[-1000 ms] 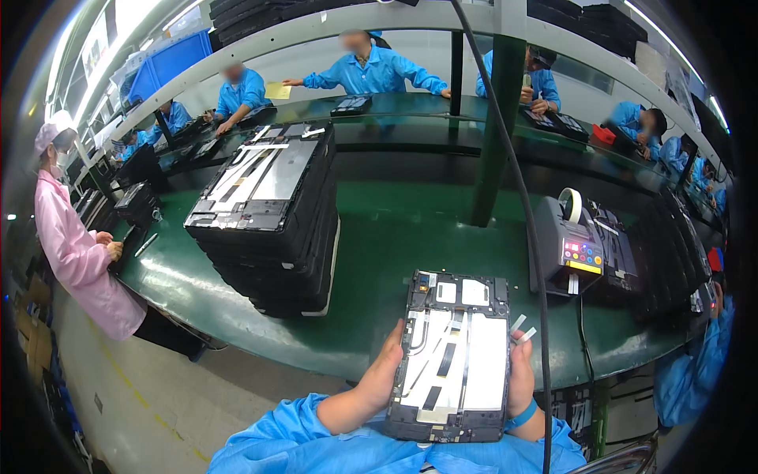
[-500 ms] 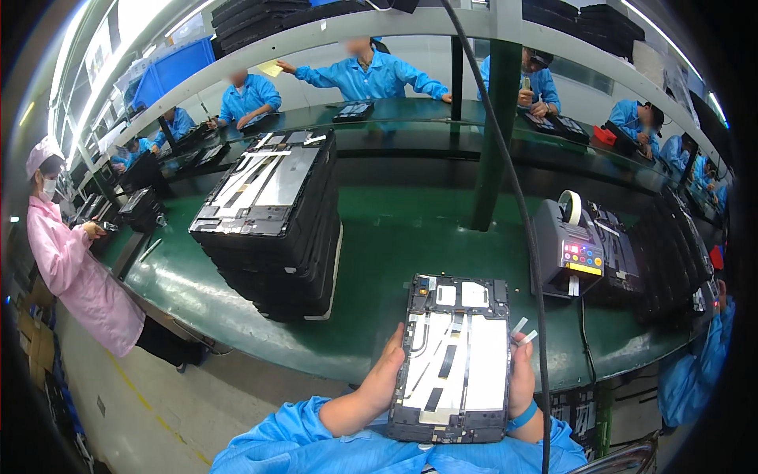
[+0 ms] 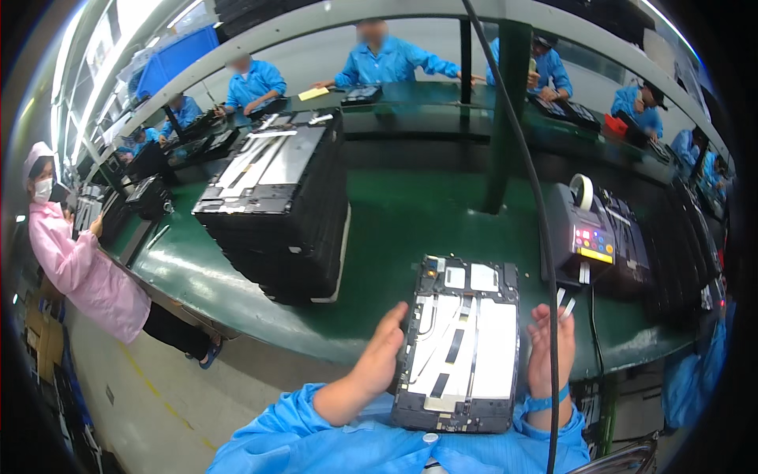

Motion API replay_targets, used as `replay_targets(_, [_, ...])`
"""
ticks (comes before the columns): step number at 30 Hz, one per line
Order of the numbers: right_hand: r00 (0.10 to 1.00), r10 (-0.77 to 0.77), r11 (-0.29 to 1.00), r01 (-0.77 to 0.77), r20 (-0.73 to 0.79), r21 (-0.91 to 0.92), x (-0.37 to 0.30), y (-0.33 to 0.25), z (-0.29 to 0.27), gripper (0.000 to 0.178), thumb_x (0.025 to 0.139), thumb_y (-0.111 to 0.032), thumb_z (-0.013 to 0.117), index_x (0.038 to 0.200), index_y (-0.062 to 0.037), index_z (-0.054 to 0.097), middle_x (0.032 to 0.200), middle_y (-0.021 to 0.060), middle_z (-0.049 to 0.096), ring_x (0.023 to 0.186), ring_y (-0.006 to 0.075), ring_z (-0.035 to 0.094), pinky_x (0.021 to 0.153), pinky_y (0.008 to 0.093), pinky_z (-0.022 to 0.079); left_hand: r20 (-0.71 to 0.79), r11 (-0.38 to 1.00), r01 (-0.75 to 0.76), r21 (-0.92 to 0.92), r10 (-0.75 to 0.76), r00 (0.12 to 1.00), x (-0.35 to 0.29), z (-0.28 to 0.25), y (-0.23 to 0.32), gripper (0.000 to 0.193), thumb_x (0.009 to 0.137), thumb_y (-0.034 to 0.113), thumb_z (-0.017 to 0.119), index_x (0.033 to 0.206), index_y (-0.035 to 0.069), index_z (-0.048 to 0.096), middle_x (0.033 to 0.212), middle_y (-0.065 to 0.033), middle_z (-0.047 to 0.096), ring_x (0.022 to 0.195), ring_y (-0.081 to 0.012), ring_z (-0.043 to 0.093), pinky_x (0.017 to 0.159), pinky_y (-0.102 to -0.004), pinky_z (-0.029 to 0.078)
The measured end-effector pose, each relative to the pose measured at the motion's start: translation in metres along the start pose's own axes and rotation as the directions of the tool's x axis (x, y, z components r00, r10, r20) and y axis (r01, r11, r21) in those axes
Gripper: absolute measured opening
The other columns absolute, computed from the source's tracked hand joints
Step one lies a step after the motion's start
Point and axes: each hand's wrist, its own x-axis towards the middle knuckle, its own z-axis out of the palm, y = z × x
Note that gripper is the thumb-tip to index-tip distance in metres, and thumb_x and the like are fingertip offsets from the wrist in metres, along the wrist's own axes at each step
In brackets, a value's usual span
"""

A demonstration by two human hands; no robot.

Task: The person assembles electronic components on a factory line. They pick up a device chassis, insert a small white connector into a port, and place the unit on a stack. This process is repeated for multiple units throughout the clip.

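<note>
An opened tablet (image 3: 493, 347), its back cover off and its silver and white inner parts showing, lies in front of me with its near end against my blue jacket. My left hand (image 3: 377, 355) is beside its left edge, fingers stretched out and thumb side up. To the right of the tablet, my right hand (image 3: 543, 347) is open with its fingers up, apart from the edge. Short pale tape strips (image 3: 566, 304) stick out at its fingertips. A hanging black cable (image 3: 545, 229) crosses in front of part of that hand. What bears the tablet underneath is hidden.
A tall stack of opened tablets (image 3: 276, 229) stands on the green table (image 3: 410, 213) at left. At right are a tape dispenser (image 3: 583, 237) and more stacked black units (image 3: 683, 253). A green post (image 3: 505, 134) rises behind. Co-workers sit opposite; a person in pink (image 3: 83, 268) stands left.
Both hands have come away from the tablet's sides and opened. The view has shifted a little. Opposite, a co-worker's yellow sheet has come down to the bench; a strip now hangs from the dispenser.
</note>
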Motion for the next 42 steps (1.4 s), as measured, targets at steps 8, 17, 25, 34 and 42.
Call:
replay_targets(8, [0.950,-0.128,0.991,0.134,0.286,-0.005,0.014,-0.045,0.030,0.008,0.092,-0.011,0.058,0.098,-0.0063,0.057,0.087,0.0038,0.062,0.083,0.0109,0.056,0.076,0.0259,0.041,0.122,0.797,-0.395,0.457,0.384,0.915,0.018,0.006,0.077,0.040,0.089,0.021,0.053,0.122,-0.001,0.050,0.137,-0.0198,0.038,0.137,-0.0374,0.025,0.110,-0.0444,0.019])
replay_targets(17, [0.701,0.305,0.915,-0.027,0.645,-0.403,0.028,-0.042,0.088,0.038,0.083,-0.008,0.064,0.116,-0.0042,0.046,0.100,0.0093,0.060,0.085,0.0166,0.063,0.072,0.0300,0.050,0.267,0.275,-0.375,0.885,0.361,0.894,0.042,0.016,0.095,0.029,0.079,0.017,0.063,0.103,0.002,0.064,0.116,-0.0180,0.052,0.124,-0.0418,0.043,0.100,-0.0468,0.036])
replay_targets(25, [0.571,0.269,0.385,0.675,0.775,-0.630,0.042,-0.042,0.139,0.042,0.076,-0.006,0.063,0.114,-0.0024,0.044,0.083,0.0168,0.063,0.080,0.0356,0.063,0.071,0.0431,0.049,0.238,0.219,-0.323,0.921,0.342,0.909,0.045,0.011,0.086,0.030,0.078,0.023,0.064,0.103,0.008,0.067,0.115,-0.0169,0.052,0.124,-0.0401,0.042,0.098,-0.0481,0.036])
replay_targets(34, [0.422,0.010,0.199,0.887,0.906,-0.416,0.068,-0.012,0.153,0.028,0.080,-0.004,0.059,0.104,-0.0052,0.046,0.072,0.0108,0.062,0.069,0.0328,0.062,0.062,0.0431,0.047,0.298,0.175,-0.363,0.915,0.312,0.902,0.046,0.005,0.083,0.033,0.079,0.025,0.063,0.109,0.011,0.063,0.113,-0.0156,0.052,0.123,-0.0401,0.043,0.097,-0.0494,0.037])
replay_targets(42, [0.554,0.232,0.168,0.787,0.800,-0.593,0.069,-0.014,0.162,0.029,0.075,-0.006,0.060,0.100,-0.0061,0.047,0.074,0.0136,0.062,0.075,0.0344,0.062,0.064,0.0438,0.047,0.304,0.225,-0.383,0.896,0.319,0.898,0.045,0.005,0.083,0.032,0.077,0.022,0.063,0.105,0.007,0.065,0.109,-0.0147,0.055,0.120,-0.0418,0.046,0.097,-0.0480,0.039])
